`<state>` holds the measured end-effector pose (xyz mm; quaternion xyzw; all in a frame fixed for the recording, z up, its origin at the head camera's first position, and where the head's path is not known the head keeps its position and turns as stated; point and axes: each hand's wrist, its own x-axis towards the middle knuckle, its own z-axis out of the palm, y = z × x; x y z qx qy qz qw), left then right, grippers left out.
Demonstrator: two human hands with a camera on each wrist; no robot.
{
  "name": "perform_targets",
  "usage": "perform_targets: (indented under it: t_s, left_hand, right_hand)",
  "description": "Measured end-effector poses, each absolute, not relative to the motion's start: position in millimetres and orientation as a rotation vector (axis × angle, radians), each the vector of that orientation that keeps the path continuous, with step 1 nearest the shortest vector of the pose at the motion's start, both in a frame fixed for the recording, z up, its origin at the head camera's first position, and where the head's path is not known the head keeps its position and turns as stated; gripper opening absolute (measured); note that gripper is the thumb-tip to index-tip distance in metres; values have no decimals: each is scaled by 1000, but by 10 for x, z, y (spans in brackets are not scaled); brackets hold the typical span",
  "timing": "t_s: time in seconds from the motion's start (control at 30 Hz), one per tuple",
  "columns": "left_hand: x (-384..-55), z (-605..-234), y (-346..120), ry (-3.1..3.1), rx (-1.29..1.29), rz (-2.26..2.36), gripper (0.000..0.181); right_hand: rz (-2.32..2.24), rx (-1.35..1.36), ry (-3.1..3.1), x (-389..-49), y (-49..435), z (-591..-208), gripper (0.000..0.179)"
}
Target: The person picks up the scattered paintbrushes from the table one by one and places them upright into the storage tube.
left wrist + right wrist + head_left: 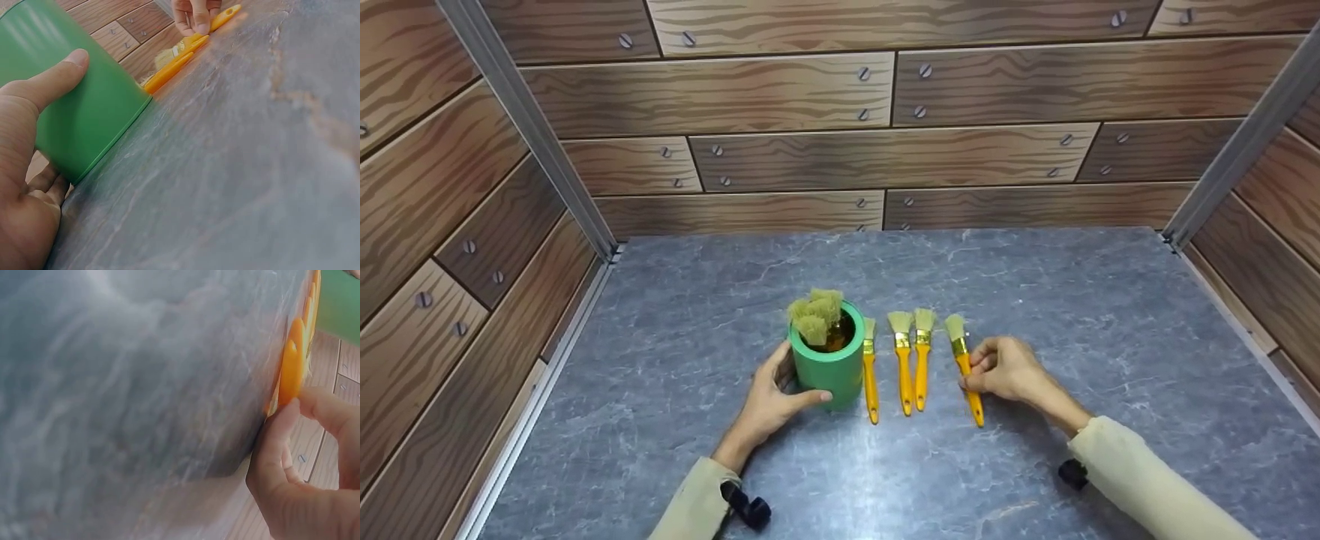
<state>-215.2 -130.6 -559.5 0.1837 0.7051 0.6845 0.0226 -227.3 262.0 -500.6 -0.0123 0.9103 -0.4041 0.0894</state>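
Note:
A green cup (829, 375) stands upright on the table, with several brushes inside, their pale bristles (816, 319) up. My left hand (769, 401) grips the cup from its left side, thumb across the front; in the left wrist view that thumb (62, 76) presses the green wall. Farther right, my right hand (1009, 371) pinches the orange handle of a paintbrush (975, 409) lying on or just above the table; I cannot tell which. Between cup and right hand lie three more paintbrushes: one (871, 382) beside the cup, then a close pair, left (904, 379) and right (922, 375).
The grey marbled tabletop (697, 300) extends around the cup and brushes. Wood-plank-patterned walls (795, 94) rise at the back and both sides, with metal posts (529, 127) at the corners. A black strap piece (746, 506) sits at the left sleeve.

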Motion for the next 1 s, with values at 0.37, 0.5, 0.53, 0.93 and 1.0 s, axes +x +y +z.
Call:
perform_targets:
  t_s: [0.37,0.5,0.53,0.93,1.0]
  left_hand:
    - [-2130,-5604,-1307,2180,542,2118,106]
    - [-2135,-5615,-1306,2179,555,2123,106]
    - [-2136,-5619,-1307,2181,561,2122,106]
    - [-2165,-5619,-1307,2207,567,2107,108]
    - [-2167,-5609,-1311,2215,567,2097,107]
  right_hand:
    - [-1287,-8,2607,-2279,2636,-5008,30]
    - [-1383,-36,2528,-2265,2626,-4969,31]
    - [-1412,-53,2506,-2260,2619,-4949,32]
    - [-1702,-326,2393,-2307,2497,-4400,30]
    - [-1714,-346,2391,-2318,2463,-4313,31]
